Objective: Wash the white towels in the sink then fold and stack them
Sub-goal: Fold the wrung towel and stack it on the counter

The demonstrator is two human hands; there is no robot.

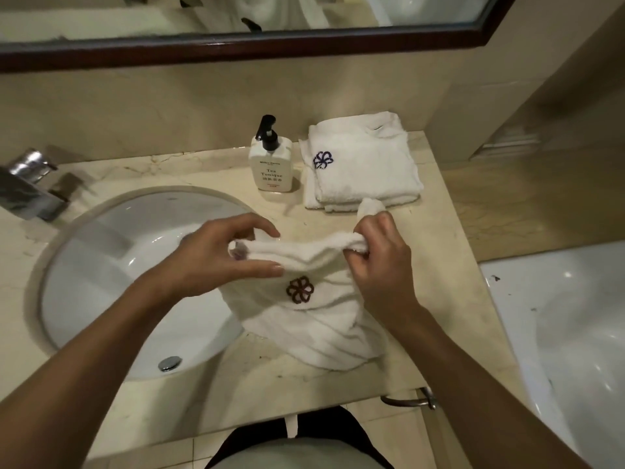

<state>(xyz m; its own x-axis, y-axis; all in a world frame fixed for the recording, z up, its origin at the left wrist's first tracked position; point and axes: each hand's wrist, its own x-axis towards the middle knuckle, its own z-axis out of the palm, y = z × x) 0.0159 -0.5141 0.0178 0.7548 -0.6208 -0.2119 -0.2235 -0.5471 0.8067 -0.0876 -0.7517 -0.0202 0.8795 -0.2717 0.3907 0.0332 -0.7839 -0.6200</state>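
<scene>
A white towel with a brown flower emblem (314, 319) lies rumpled on the marble counter, just right of the round white sink (101, 299). Its upper edge is lifted and bunched. My left hand (216, 255) pinches that edge at its left end, above the sink's right rim. My right hand (375, 258) grips the same edge at its right end, and a towel corner sticks up above the fingers. A stack of folded white towels (365, 167), the top one bearing a purple flower emblem, rests at the back right of the counter.
A white pump bottle labelled Tea Tonique (270, 164) stands beside the folded stack. A chrome tap (27, 187) sits at the sink's back left. A white bathtub (568, 333) borders the counter's right end. A metal rail (409, 399) hangs under the counter's front edge. A mirror spans the wall above.
</scene>
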